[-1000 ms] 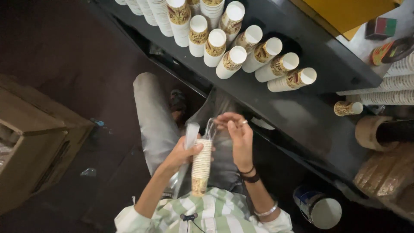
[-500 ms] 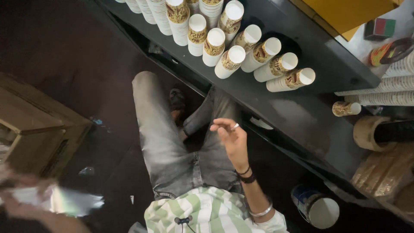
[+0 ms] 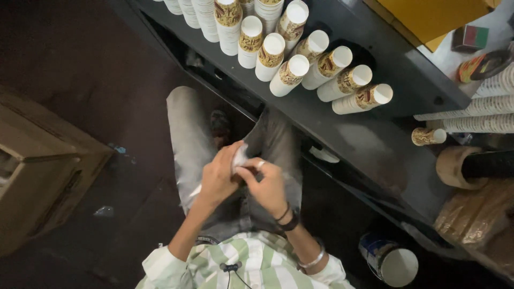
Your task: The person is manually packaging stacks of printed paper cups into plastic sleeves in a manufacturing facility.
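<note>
Both hands together over lap: left hand (image 3: 217,179) and right hand (image 3: 265,184) pinch a small white plastic wrapper (image 3: 239,158) between fingertips. Cup stacks (image 3: 289,75) lie on bench, well ahead. Judged step: handling wrapper; needs steady two-hand grip.

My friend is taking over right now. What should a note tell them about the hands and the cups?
Left hand: closed on a thin clear plastic sleeve, which sticks out above and below the fist.
Right hand: fingers pinch the same sleeve beside the left hand, over the lap.
Cups: tall stacks of paper cups lie in rows on the dark shelf; one small cup lies apart to the right.
Done: no cup stack is in either hand.
Left: the sleeve looks empty and is not yet on any stack.
</note>
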